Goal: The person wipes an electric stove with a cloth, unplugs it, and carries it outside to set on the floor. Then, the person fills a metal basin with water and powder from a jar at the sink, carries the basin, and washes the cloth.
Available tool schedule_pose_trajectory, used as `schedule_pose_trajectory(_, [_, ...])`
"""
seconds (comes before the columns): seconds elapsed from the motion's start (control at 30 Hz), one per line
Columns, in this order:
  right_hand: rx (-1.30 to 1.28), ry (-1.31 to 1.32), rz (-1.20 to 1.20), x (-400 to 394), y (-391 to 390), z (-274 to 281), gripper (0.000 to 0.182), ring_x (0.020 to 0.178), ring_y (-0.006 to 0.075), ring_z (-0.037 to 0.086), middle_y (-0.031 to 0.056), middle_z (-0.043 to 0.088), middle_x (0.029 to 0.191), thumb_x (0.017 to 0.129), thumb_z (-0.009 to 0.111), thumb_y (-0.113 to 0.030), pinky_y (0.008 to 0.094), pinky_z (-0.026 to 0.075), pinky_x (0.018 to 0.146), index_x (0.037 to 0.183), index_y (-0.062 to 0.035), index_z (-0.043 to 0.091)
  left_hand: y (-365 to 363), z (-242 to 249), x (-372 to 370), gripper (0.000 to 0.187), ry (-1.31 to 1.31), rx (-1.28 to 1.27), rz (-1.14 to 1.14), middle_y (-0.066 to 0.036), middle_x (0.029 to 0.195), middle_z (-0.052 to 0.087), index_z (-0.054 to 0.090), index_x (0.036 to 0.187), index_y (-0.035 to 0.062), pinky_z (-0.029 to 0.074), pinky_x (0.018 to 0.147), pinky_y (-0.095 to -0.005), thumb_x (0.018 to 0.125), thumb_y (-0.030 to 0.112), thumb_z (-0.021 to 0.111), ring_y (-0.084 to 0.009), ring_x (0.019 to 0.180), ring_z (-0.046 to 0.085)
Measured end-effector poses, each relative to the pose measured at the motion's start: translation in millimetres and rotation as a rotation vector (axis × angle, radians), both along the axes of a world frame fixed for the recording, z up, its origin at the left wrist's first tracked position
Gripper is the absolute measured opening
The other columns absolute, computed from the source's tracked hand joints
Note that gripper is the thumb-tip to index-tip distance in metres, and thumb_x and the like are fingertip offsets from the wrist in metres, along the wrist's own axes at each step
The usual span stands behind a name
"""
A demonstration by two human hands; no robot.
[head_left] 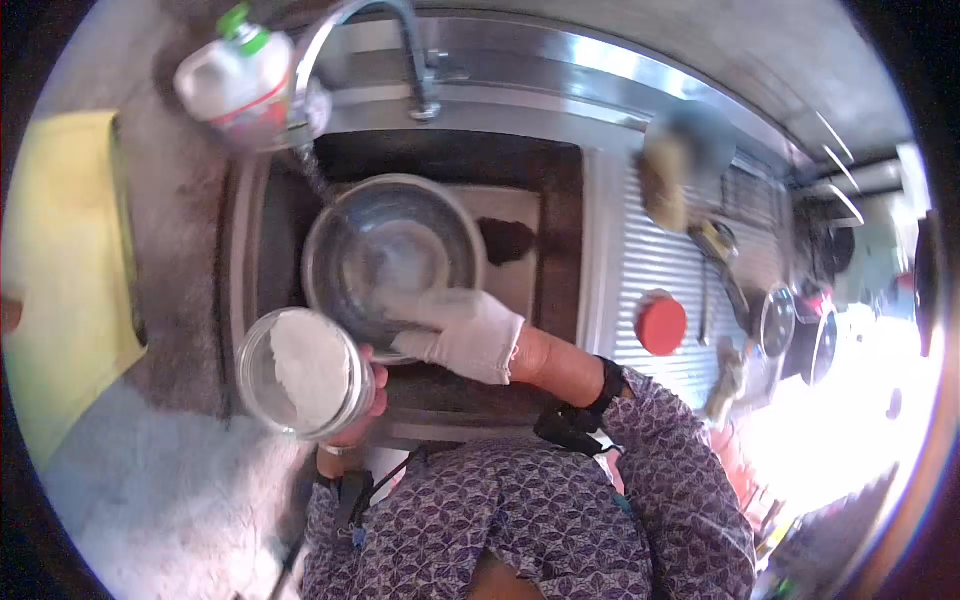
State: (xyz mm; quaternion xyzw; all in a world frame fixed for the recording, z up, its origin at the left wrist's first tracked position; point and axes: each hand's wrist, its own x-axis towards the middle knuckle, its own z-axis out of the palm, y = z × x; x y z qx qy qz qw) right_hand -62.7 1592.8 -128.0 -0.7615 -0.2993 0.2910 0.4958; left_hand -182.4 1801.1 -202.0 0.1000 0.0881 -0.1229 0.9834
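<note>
My left hand (378,388) grips a clear glass jar (255,385) from its right side. White powder (312,368) lies inside, heaped to one side. My right hand (465,335), in a white glove, reaches over the near edge of a round metal bowl (462,225). Its fingers point left, blurred by motion, with the thumb apart and nothing visible between them. The bowl sits in the sink (562,250), with cloudy liquid in it. From the curved faucet (422,80), water runs down at the bowl's upper left rim.
A white jug with a green cap (235,85) stands behind the sink at left. On the ribbed drainboard (640,230) at right lie a red lid (661,325) and several kitchen items. A dark lump (507,240) rests beside the bowl. Something yellow (70,250) is at far left.
</note>
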Motion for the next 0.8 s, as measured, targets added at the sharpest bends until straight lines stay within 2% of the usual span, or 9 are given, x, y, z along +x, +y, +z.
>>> schedule_pose_trajectory(0.03, [-0.107,-0.169,-0.08,-1,-19,-1,0.052,0.096,0.0321,0.058,0.0187,0.058,0.105,0.08,0.059,-0.023,0.0342,0.045,0.085,0.124,-0.0017,0.043,0,-13,-4,0.066,-0.104,-0.049,-0.05,-0.022,0.125,0.041,0.041,0.124,0.0034,0.049,0.07,-0.049,0.076,0.046,0.058,-0.0398,0.104,0.045])
schedule_pose_trajectory(0.13, [-0.397,-0.585,-0.338,-10,-91,-10,0.059,0.107,0.0334,0.05,0.0202,0.058,0.104,0.07,0.063,-0.021,0.0384,0.039,0.092,0.12,0.0021,0.043,-13,-17,1,0.064,-0.137,0.021,-0.146,-0.021,0.123,0.042,0.039,0.126,0.0044,0.048,0.063,-0.0451,0.079,0.046,0.054,-0.0397,0.103,0.044])
schedule_pose_trajectory(0.2, [-0.92,-0.482,-0.4,-28,-144,-12,0.066,0.107,0.0373,0.049,0.0208,0.044,0.123,0.071,0.064,-0.032,0.0426,0.041,0.088,0.126,-0.0066,0.038,-16,-25,-1,0.069,-0.079,0.004,-0.219,-0.021,0.122,0.042,0.036,0.127,0.0052,0.047,0.06,-0.0414,0.079,0.053,0.051,-0.0391,0.103,0.045])
schedule_pose_trajectory(0.33, [-1.238,-0.357,-0.604,-71,-214,-31,0.078,0.12,0.0367,0.036,0.0196,0.035,0.133,0.066,0.069,-0.033,0.0437,0.037,0.094,0.13,-0.0071,0.034,-48,-11,1,0.079,0.101,0.157,-0.135,-0.019,0.122,0.043,0.034,0.129,0.0079,0.047,0.054,-0.043,0.075,0.065,0.042,-0.0403,0.095,0.05])
schedule_pose_trajectory(0.47, [-1.197,-0.292,-0.666,-82,-220,-35,0.079,0.112,0.0379,0.045,0.0212,0.034,0.134,0.065,0.069,-0.027,0.0402,0.041,0.091,0.132,-0.0059,0.033,-59,-20,7,0.071,0.045,0.133,-0.266,-0.016,0.134,0.035,0.032,0.133,0.0154,0.049,0.062,-0.0547,0.076,0.055,0.045,-0.0416,0.11,0.045])
schedule_pose_trajectory(0.53, [-0.862,-0.331,-0.863,-88,-229,-44,0.077,0.104,0.0339,0.053,0.0227,0.04,0.129,0.067,0.068,-0.024,0.0379,0.043,0.087,0.133,-0.0055,0.033,-69,-28,5,0.07,0.047,0.057,-0.294,-0.016,0.135,0.034,0.032,0.133,0.015,0.048,0.065,-0.0567,0.076,0.051,0.047,-0.041,0.113,0.042])
schedule_pose_trajectory(0.6, [-0.332,0.176,-0.951,-88,-204,3,0.068,0.103,0.0229,0.055,0.0211,0.043,0.129,0.071,0.064,-0.018,0.032,0.049,0.079,0.132,-0.0052,0.037,-81,-32,6,0.069,0.056,0.058,-0.31,-0.016,0.134,0.035,0.033,0.132,0.0143,0.048,0.066,-0.0574,0.076,0.05,0.048,-0.0409,0.113,0.043])
schedule_pose_trajectory(0.67, [-0.177,-0.324,-0.731,-89,-181,19,0.072,0.106,0.0236,0.054,0.0157,0.041,0.133,0.069,0.067,-0.019,0.031,0.048,0.081,0.133,-0.006,0.036,-96,-34,3,0.068,0.072,0.061,-0.343,-0.016,0.133,0.036,0.034,0.132,0.0136,0.047,0.067,-0.0581,0.076,0.05,0.048,-0.0408,0.112,0.044])
schedule_pose_trajectory(0.8, [-0.139,-0.552,-0.424,-86,-162,45,0.088,0.098,0.0332,0.051,0.0186,0.032,0.138,0.06,0.072,-0.029,0.0368,0.04,0.087,0.133,-0.0042,0.031,-132,-29,-1,0.066,0.038,0.105,-0.42,-0.015,0.127,0.045,0.039,0.128,0.0108,0.047,0.071,-0.0593,0.075,0.049,0.05,-0.0391,0.108,0.049])
